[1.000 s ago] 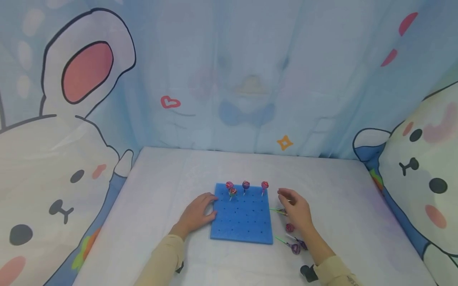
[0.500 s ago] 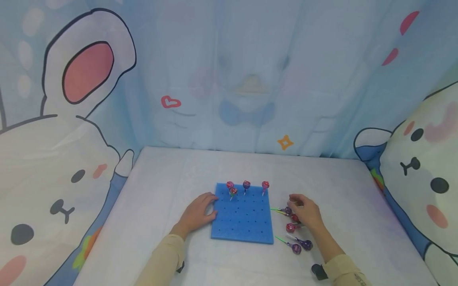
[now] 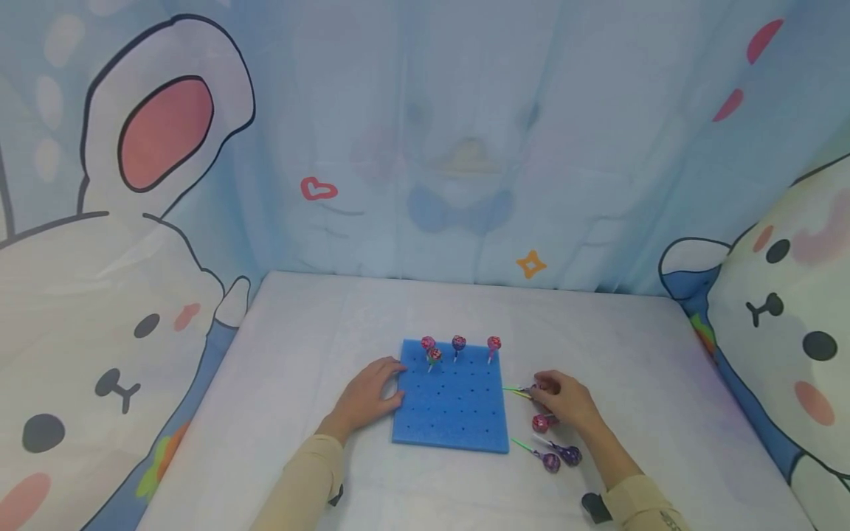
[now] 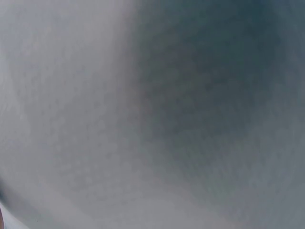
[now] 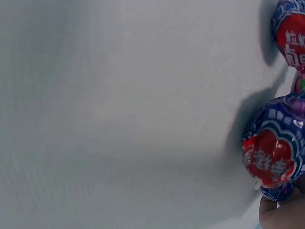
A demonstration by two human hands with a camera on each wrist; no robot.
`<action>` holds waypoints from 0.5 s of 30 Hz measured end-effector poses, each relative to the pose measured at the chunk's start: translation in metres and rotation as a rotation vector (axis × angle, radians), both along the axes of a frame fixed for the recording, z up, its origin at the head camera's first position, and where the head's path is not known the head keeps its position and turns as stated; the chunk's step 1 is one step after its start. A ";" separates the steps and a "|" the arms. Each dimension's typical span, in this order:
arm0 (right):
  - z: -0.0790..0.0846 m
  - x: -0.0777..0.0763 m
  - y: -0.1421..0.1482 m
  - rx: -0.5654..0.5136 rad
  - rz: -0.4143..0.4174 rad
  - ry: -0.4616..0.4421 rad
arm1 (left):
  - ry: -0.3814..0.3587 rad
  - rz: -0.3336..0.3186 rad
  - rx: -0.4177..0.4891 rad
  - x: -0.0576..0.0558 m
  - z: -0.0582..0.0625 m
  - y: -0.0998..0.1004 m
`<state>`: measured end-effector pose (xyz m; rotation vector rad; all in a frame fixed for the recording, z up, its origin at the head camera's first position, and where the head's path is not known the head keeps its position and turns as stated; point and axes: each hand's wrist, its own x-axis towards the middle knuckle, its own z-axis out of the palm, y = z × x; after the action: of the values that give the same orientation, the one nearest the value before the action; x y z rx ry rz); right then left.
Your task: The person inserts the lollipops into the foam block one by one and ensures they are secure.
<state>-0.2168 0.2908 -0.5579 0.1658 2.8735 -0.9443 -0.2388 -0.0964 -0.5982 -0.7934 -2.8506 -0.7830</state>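
A blue pegboard point(image 3: 451, 413) with rows of small holes lies on the table. Several wrapped lollipops stand in its far rows, among them a purple lollipop point(image 3: 459, 342) and a red lollipop point(image 3: 494, 343). My left hand point(image 3: 364, 391) rests against the board's left edge, thumb and fingers spread. Right of the board, my right hand point(image 3: 569, 400) has thumb and index finger around the head of a lollipop point(image 3: 527, 388) with a green stick, lying on the table. In the right wrist view the fingers point(image 5: 283, 215) meet a blue-wrapped lollipop point(image 5: 279, 192), largely hidden.
Nearer me lie a red lollipop point(image 3: 541, 423), a dark purple lollipop point(image 3: 569, 455) and a purple lollipop point(image 3: 550, 462) with a green stick. A white cloth point(image 3: 319, 317) covers the table; a printed curtain point(image 3: 372, 147) surrounds it. The left wrist view is blurred.
My right hand has drawn back to the right from beside the board, then lowered onto the lollipop with the green stick. My left hand stays at the board's edge.
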 end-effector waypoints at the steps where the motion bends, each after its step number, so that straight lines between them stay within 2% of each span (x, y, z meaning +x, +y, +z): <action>1: -0.001 0.000 0.000 -0.006 -0.005 -0.002 | -0.003 0.002 -0.002 0.000 0.000 0.000; 4: 0.000 -0.002 0.000 -0.043 -0.032 -0.005 | -0.016 0.009 -0.011 0.001 0.001 0.001; 8: 0.008 -0.005 -0.002 -0.109 -0.080 0.038 | -0.022 0.014 -0.011 0.002 0.004 0.002; 15: 0.021 -0.011 -0.010 -0.259 -0.113 0.131 | -0.018 0.006 -0.007 0.003 0.006 0.002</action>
<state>-0.2275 0.2810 -0.5370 0.2526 2.8452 -1.3859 -0.2361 -0.0948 -0.5921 -0.7821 -2.8717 -0.7830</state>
